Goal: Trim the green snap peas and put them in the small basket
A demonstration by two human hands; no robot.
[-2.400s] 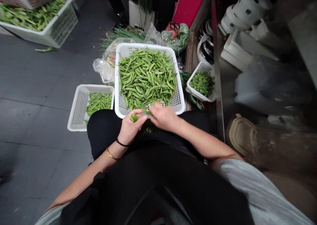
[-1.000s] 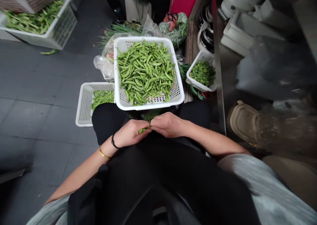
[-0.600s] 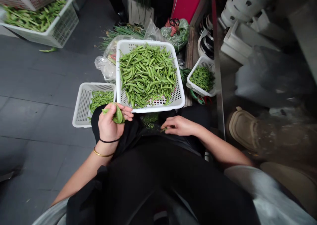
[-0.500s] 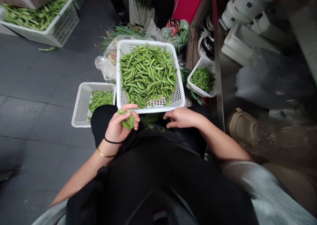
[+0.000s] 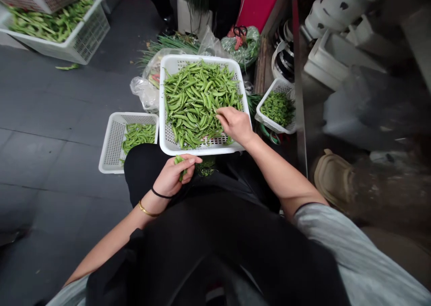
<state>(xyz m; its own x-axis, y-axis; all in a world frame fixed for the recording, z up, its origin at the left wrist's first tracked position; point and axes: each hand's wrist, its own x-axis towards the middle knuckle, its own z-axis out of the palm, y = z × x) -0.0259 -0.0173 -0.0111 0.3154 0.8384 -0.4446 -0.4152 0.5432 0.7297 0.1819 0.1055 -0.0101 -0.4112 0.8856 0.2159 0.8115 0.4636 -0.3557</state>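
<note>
My left hand (image 5: 173,177) is closed on a few green pea pods (image 5: 180,163) above my lap, just in front of the big white basket (image 5: 165,117). That basket is heaped with pea pods (image 5: 195,99). My right hand (image 5: 236,124) reaches into its near right part, fingers drawn together on a pod in the heap. Some green trimmings (image 5: 206,166) lie on my black lap under the basket's front rim.
A smaller white basket (image 5: 111,142) with some pods sits on the floor at left. Another small basket (image 5: 269,125) of green trimmings stands at right. Plastic bags (image 5: 144,93), chives (image 5: 168,43), red scissors (image 5: 239,31) lie behind. A far basket (image 5: 81,45) of beans is top left.
My right hand has left my lap and gone forward into the big basket's heap. My left hand, still holding pods, has lowered from the left basket side back to my lap.
</note>
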